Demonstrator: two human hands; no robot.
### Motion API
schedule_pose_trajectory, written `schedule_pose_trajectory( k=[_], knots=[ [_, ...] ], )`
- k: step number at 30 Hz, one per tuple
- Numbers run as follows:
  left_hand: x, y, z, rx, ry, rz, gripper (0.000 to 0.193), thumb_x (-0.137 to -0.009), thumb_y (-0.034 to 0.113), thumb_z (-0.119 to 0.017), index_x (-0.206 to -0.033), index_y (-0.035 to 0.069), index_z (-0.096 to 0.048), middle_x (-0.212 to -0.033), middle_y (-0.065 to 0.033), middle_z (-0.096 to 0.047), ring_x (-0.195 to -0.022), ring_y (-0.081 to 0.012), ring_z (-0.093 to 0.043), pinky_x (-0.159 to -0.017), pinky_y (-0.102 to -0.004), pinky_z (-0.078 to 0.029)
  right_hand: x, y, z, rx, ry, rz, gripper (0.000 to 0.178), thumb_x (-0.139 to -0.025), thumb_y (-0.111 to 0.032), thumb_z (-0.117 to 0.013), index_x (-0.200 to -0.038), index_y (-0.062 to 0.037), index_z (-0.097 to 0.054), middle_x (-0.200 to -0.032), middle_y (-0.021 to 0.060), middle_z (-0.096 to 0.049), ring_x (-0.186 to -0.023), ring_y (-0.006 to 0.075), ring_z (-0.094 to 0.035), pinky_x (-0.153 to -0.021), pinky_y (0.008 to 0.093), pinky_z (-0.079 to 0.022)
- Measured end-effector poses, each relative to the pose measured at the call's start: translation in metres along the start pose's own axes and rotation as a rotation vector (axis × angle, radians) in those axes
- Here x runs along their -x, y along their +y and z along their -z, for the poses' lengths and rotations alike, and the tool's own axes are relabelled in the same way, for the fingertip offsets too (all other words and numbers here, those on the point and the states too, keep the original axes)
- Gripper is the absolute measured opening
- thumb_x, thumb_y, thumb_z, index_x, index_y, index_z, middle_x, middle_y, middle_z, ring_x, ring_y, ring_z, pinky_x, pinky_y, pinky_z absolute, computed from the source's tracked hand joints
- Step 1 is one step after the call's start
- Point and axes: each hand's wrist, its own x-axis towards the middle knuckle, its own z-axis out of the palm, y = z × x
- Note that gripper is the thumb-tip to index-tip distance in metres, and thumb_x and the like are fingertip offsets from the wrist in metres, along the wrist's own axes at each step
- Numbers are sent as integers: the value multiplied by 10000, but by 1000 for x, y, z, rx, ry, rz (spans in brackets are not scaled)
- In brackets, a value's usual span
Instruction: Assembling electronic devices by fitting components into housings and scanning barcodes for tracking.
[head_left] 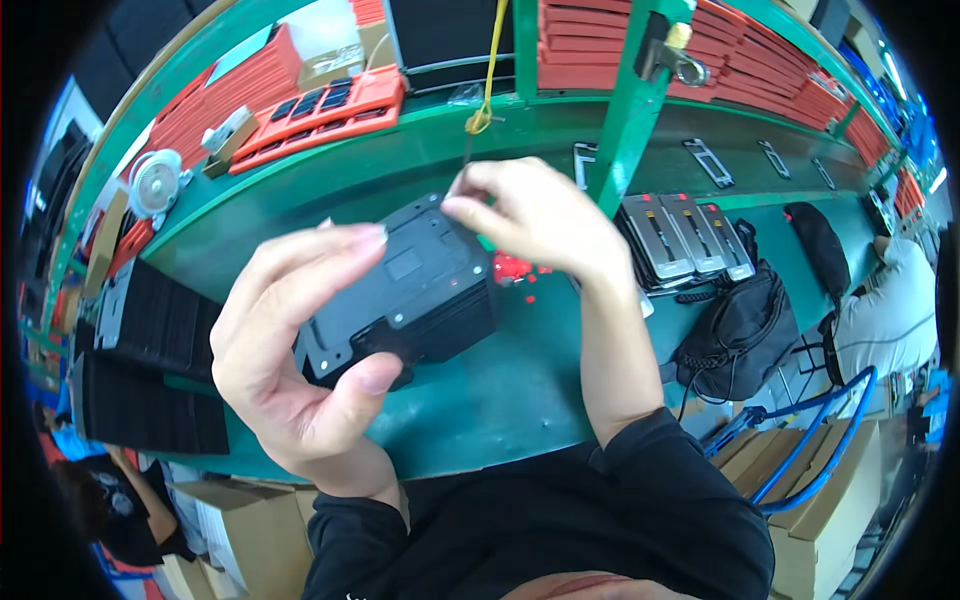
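A stack of black flat casing parts (440, 330) stands on the green bench in front of me, its top panel set with small round metal spots along the edges. Over its left side hovers my left hand (300, 350), fingers and thumb spread apart with nothing between them. At the far right corner of the top panel, my right hand (530, 205) is closed in a pinch. A thin dark shaft (468, 150) rises from those fingers; its lower end is hidden, so its kind is unclear.
Small red pieces (515, 268) lie right of the stack. Grey framed panels (670, 240) and a black bag (740, 330) are farther right. More black stacks (150, 320) stand left. A green post (640, 110), yellow cord (490, 70) and red trays (320, 115) line the back. Another person (885, 320) sits right.
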Motion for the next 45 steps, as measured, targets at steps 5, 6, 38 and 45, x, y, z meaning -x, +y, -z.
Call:
schedule_pose_trajectory(
  k=[5, 6, 38, 45],
  knots=[
    [-2, -21, -4, -149, 16, 118, 380, -748, 109, -794, -1097, -31, -736, -1039, -181, -727, -937, -302, -720, -866, -360, -552, -3, -19, -8, 103, 55, 94, 267, -947, -257, -682, -920, 7, -711, -785, 157, -675, -711, 330, -657, -668, 385, -529],
    [-4, -24, -9, -158, 14, 158, 357, -753, 90, -797, -1086, -24, -739, -1020, -175, -725, -929, -298, -719, -851, -351, -553, -1, -21, -5, 15, 36, 101, 236, -935, -227, -684, -903, 6, -702, -777, 158, -668, -706, 336, -654, -659, 387, -525],
    [3, -25, -16, 93, -71, 299, 74, -917, 28, -711, -919, -45, -702, -778, -109, -661, -659, -191, -635, -615, -302, -485, 12, -72, 2, -679, 279, 53, 131, -949, -70, -717, -1060, -10, -680, -889, 9, -660, -680, 21, -568, -592, 172, -433],
    [5, -28, -18, 29, -41, 323, 56, -899, 17, -728, -917, -31, -705, -774, -119, -653, -610, -217, -622, -571, -324, -472, 12, -61, 0, -662, 227, 207, 121, -983, -51, -677, -1076, 19, -648, -1024, 49, -654, -703, 41, -591, -602, 171, -456]
  ],
)
